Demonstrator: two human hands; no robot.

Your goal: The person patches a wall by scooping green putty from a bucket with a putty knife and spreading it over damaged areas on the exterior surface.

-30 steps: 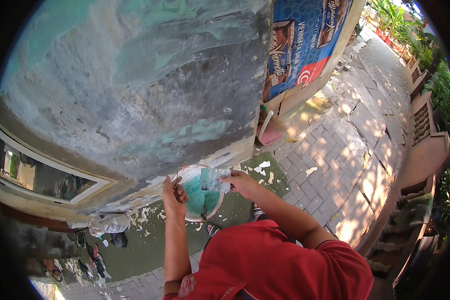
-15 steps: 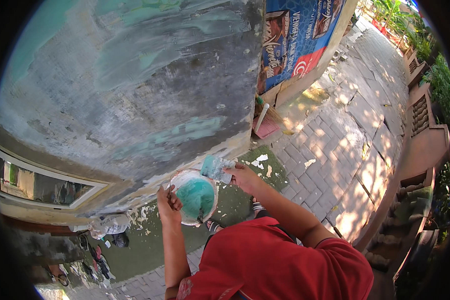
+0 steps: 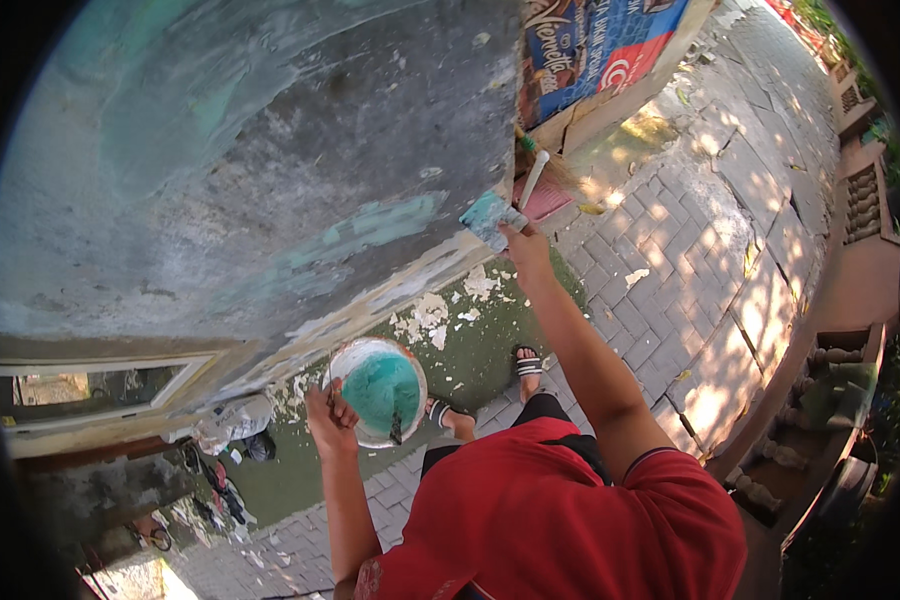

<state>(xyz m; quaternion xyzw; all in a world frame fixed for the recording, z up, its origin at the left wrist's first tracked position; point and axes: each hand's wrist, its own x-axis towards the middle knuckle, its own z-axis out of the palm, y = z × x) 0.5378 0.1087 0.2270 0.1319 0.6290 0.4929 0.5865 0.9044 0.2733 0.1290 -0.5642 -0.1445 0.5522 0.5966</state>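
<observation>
My right hand (image 3: 523, 250) grips a flat putty scraper (image 3: 488, 218) by its edge; teal paste coats its blade. The scraper is held up close to the lower corner of the grey wall (image 3: 370, 150), but I cannot tell whether it touches. My left hand (image 3: 332, 418) is closed on what looks like the thin wire handle of a white bucket (image 3: 419, 374), at its left side. Teal putty (image 3: 378, 388) lies inside the bucket, with a dark, smeared tool (image 3: 397, 428) standing at its near edge.
Teal patches (image 3: 370, 228) streak the wall. Beyond its corner are a dustpan (image 3: 548, 197) with a pale handle and a printed banner (image 3: 590, 50). Paint flakes (image 3: 430, 315) litter the green floor strip. A low balustrade (image 3: 860, 290) borders the paving at right. Plastic bags (image 3: 235, 422) lie left.
My right hand has carried the scraper from over the bucket's rim up and right to the wall's corner. My left hand stays at the bucket, slightly lower. The view has shifted.
</observation>
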